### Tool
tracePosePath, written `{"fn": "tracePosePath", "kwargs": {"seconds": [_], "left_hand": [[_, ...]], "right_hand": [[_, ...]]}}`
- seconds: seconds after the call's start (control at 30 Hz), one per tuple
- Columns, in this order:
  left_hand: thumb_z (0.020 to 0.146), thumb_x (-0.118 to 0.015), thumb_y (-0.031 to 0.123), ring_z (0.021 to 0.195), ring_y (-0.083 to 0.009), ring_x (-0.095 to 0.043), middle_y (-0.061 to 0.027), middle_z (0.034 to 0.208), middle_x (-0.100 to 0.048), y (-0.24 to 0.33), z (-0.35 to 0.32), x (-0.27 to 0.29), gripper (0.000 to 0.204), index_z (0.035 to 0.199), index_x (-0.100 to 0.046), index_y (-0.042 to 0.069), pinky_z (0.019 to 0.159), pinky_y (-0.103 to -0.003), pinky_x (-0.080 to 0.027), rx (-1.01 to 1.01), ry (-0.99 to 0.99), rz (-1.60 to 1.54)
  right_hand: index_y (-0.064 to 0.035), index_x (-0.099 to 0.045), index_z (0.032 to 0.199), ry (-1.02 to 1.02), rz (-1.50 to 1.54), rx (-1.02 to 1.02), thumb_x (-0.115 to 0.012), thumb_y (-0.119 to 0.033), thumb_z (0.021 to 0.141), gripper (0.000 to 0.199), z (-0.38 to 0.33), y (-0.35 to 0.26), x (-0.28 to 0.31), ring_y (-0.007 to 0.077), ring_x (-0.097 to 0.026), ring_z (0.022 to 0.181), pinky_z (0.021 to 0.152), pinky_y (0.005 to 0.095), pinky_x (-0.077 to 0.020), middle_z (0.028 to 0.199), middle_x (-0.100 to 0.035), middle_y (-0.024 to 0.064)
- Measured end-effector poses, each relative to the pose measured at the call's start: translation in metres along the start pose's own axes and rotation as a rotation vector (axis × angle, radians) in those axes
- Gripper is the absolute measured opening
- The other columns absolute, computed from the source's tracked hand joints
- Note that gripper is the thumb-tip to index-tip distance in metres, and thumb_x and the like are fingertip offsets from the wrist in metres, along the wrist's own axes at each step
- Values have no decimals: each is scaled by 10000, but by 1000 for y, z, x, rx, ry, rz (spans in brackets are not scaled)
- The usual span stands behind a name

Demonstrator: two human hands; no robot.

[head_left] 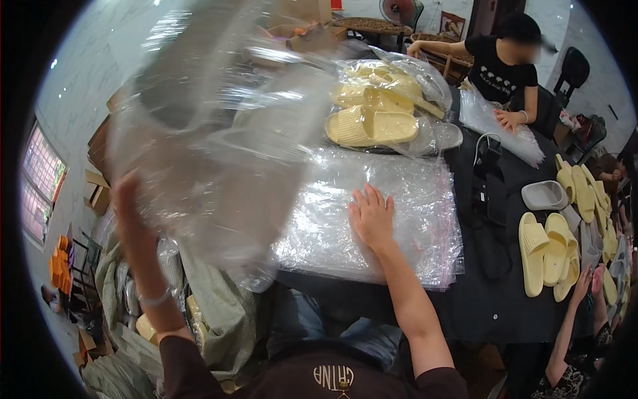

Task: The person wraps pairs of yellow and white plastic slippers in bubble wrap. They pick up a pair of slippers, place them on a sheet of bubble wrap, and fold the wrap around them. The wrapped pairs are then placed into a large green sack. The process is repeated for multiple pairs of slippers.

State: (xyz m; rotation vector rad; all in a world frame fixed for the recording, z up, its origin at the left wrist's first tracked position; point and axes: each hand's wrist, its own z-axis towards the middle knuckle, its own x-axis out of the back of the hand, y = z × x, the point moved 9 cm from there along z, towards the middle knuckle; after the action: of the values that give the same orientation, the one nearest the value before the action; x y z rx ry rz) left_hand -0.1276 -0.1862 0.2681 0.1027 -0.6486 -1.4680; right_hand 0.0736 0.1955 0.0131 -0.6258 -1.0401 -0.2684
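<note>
A large clear plastic bag (219, 146), smeared by motion, hangs in the air at the left. Grey shapes show inside it, too blurred to name. My left hand (129, 206) is at the bag's near left edge and appears to grip it; its fingers are partly hidden and blurred. My right hand (372, 216) lies open, fingers spread, on a stack of flat clear plastic bags (419, 199) on the table. Just beyond the stack, pale yellow slide sandals (375, 126) lie in clear bags.
Black cloth covers the table (458, 312). More yellow slides (531, 253) and a grey slide (545, 195) lie at the right, near another person's hands. A co-worker (502, 66) sits at the far right by more bags (498, 123). An open sack (226, 319) stands below left.
</note>
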Motion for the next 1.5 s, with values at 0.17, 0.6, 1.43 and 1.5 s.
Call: {"fn": "tracePosePath", "kwargs": {"seconds": [0.17, 0.6, 1.43, 1.5], "left_hand": [[799, -657, 203, 871, -136, -593, -20, 939, -621, 7, 8, -233, 169, 923, -643, 89, 811, -295, -494, 826, -334, -988], [775, -750, 340, 1089, -281, -579, -173, 1236, -572, -86, -66, -372, 651, 1263, -515, -21, 841, -378, -473, 792, -592, -425], [803, -706, 152, 742, -218, -605, -89, 792, -632, 15, -159, -198, 220, 974, -631, 36, 678, -343, -470, 450, -214, -24], [804, -700, 165, 762, -238, -599, -82, 790, -627, 13, -164, -196, 212, 969, -635, 50, 702, -361, -453, 446, -173, -24]], "right_hand": [[-71, -445, 1331, 186, 1345, -94, -499, -347, 936, 485, 1, 83, -60, 248, -385, 1297, 1077, 458, -297, 1401, -416, 110], [-14, -234, 1453, 71, 1791, -446, -562, -525, 870, 842, 7, 140, 59, 405, -318, 1332, 1073, 541, -258, 1466, -297, 220], [9, -636, 1061, 315, 441, -21, -570, -236, 921, 289, 65, -18, 186, 249, -613, 955, 823, 339, -478, 1056, -638, 145], [4, -649, 999, 154, 312, 152, -545, -279, 930, 310, 115, -68, 147, 288, -619, 918, 809, 346, -472, 972, -646, 165]]}}
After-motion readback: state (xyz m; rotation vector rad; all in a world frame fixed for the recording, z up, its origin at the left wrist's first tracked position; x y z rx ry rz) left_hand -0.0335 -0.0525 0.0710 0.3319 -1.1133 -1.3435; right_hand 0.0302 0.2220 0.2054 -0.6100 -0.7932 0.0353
